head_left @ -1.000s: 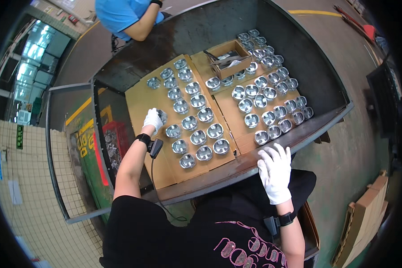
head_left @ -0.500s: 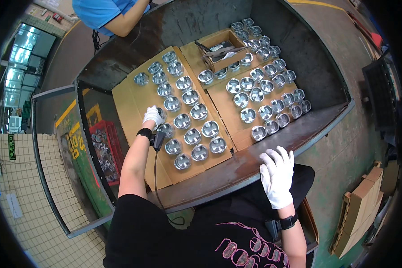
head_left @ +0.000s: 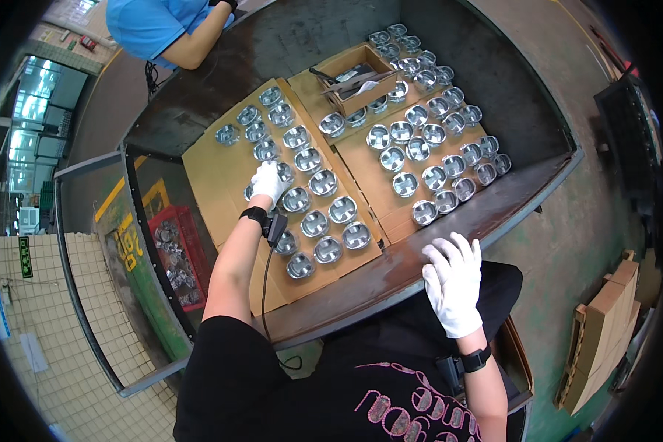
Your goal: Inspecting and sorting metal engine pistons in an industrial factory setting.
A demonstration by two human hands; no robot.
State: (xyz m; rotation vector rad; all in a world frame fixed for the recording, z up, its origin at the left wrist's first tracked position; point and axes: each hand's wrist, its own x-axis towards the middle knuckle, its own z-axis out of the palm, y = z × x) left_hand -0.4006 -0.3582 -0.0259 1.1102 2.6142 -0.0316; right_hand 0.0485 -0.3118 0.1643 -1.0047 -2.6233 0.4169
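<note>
My left hand [head_left: 267,183], in a white glove, reaches over the cardboard sheet [head_left: 214,173] on the left. Its fingers curl at the rim of a silver metal piston [head_left: 284,174], partly hiding it. Another piston [head_left: 248,192] shows just left of the hand, half covered by it. Several more pistons [head_left: 296,200] stand in slanting rows on the same sheet, and one piston [head_left: 227,135] sits apart at its far left. My right hand [head_left: 454,286], also white-gloved, hovers empty near the bin's front edge, fingers spread and slightly bent.
A dark metal bin [head_left: 331,303] surrounds the sheets. More pistons [head_left: 405,184] fill its right side, near an open cardboard box [head_left: 368,97] holding dark items. A red crate [head_left: 177,258] with metal parts stands left. Across the bin is a person in blue [head_left: 158,33]. A cable [head_left: 264,302] hangs from my left wrist.
My left hand has moved a little right, onto a piston closer to the rows. A piston now shows to its left. My right hand has hardly moved; the view shifted slightly.
</note>
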